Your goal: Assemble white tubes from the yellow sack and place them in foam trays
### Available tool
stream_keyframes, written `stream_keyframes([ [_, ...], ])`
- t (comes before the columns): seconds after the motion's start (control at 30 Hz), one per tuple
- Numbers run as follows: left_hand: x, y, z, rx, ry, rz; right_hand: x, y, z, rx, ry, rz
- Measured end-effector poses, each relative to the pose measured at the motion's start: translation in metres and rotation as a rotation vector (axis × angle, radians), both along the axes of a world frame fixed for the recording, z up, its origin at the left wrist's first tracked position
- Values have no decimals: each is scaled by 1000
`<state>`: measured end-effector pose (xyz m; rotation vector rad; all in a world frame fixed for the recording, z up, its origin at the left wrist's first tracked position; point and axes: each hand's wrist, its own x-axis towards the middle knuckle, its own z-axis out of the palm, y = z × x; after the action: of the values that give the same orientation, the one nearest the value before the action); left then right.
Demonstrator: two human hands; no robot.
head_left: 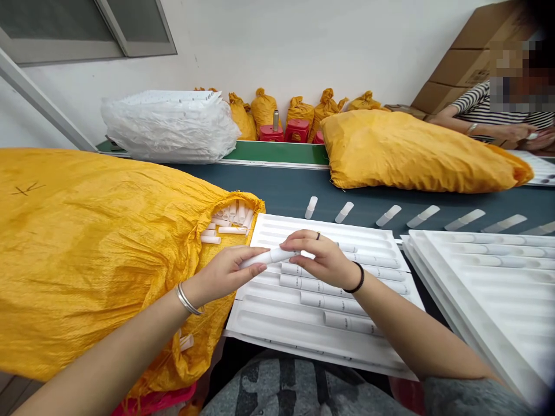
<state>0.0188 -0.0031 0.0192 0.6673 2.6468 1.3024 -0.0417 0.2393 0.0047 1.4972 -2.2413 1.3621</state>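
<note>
Between my two hands is a white tube [278, 254], held over the tray and slightly tilted. My left hand [222, 270] pinches its left end between thumb and fingers. The fingers of my right hand [324, 257] close on its right part, which hides some of that end. A step or seam shows near the middle of the tube. Below lies a white grooved tray [264, 315] with several printed white tubes [347, 322] lying in its grooves. At my left, an open yellow woven sack [143, 231] shows a heap of small white tubes [232, 216] in its mouth.
Several translucent-and-white tubes [388, 215] stand in a row on the dark conveyor belt [277, 182]. Stacked trays [489, 312] sit at my right. Beyond are a plastic-wrapped stack [169, 127], a full yellow sack [416, 150] and a co-worker in a striped shirt [477, 104].
</note>
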Motion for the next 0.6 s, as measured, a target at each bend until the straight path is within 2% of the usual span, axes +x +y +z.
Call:
stream_keyframes([
  [0.07, 1, 1, 1, -28, 31, 6, 0, 0, 1, 42, 0, -14],
  [0.17, 1, 2, 1, -172, 172, 16, 1, -3, 0, 126, -106, -80],
  [0.4, 3, 2, -9, -510, 544, -13, 2, -13, 2, 108, -829, -97],
  [0.6, 4, 2, -16, -659, 688, -43, 0, -20, 2, 111, -1085, -104],
])
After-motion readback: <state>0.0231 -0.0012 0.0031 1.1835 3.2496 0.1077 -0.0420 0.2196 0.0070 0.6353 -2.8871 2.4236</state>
